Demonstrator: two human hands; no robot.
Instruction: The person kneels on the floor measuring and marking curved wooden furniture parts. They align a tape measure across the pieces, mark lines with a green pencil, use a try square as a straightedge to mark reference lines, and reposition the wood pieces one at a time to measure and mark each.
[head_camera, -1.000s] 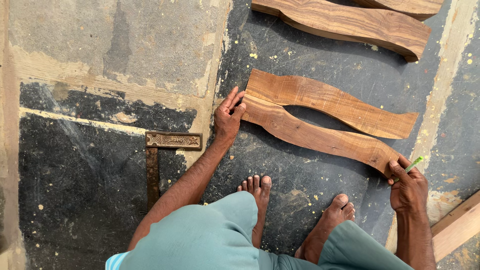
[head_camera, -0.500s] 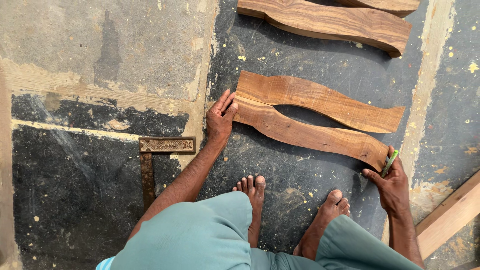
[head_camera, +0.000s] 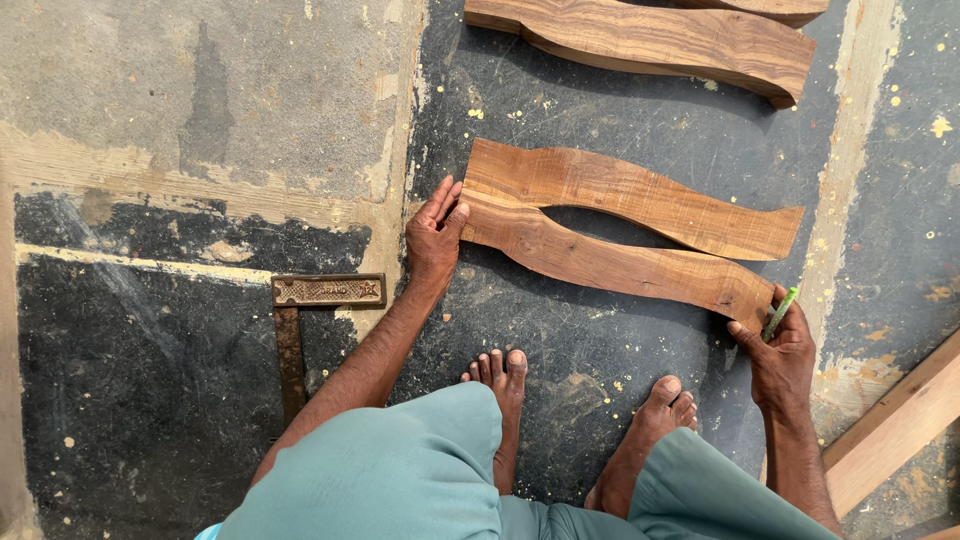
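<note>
Head view, looking down: we are steadying the nearer curved wooden piece (head_camera: 610, 262), which is lying flat on the dark floor (head_camera: 600, 370) just beyond our bare feet (head_camera: 500, 375), its left end touching a second curved piece (head_camera: 640, 195) of like shape. Our left hand (head_camera: 435, 235) is pressing its flat, extended fingers against the left end; our right hand (head_camera: 780, 350) is closing over the right end while pinching a green pencil (head_camera: 780, 313) between the fingers. To do this step well, in our judgement, we should be keeping both ends pinned so the board cannot slide, and holding the pencil upright against the edge. Both arms are reaching forward and spreading wide from a squat. Farther out, a thicker curved blank (head_camera: 650, 40) is lying at the top, a rusty metal square (head_camera: 300, 320) at the left, and a straight timber (head_camera: 900, 420) at the right.
</note>
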